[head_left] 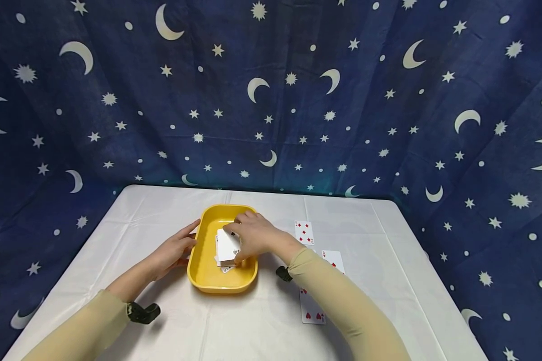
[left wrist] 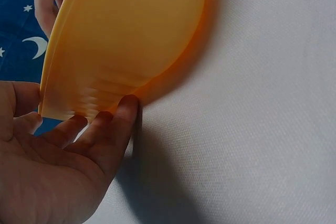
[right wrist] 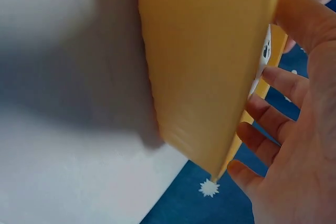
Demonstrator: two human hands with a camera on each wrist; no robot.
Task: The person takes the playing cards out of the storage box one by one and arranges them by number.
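A yellow tray [head_left: 201, 271] stands on the white-covered table. Inside it lies a stack of white playing cards [head_left: 228, 245], with a few cards poking out unevenly beneath. My right hand [head_left: 255, 234] reaches over the tray's right rim and holds the stack between thumb and fingers; in the right wrist view just a sliver of a card [right wrist: 266, 51] shows past the tray wall. Against the tray's left outer wall rests my left hand [head_left: 170, 253], its extended fingertips [left wrist: 126, 109] touching the plastic.
Right of the tray, face-up cards lie on the tablecloth [head_left: 244, 326]: a diamonds card [head_left: 304, 232], a card with a red heart [head_left: 332, 258] and a hearts card [head_left: 313, 313], the last two partly behind my right sleeve. A dark-blue moon-and-star curtain [head_left: 293, 100] surrounds the table.
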